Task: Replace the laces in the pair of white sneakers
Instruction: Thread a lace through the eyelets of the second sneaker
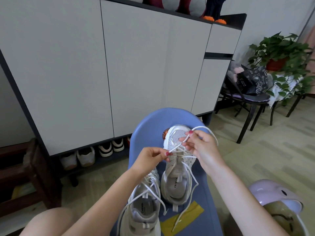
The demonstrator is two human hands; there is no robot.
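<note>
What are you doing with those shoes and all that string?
A person is lacing a pair of white sneakers that sit on a blue chair. Both hands work on the far sneaker: the left hand pinches the tip of a white lace, and the right hand holds the same lace further along, where it loops up over the toe. The near sneaker lies beside it with its laces loose.
</note>
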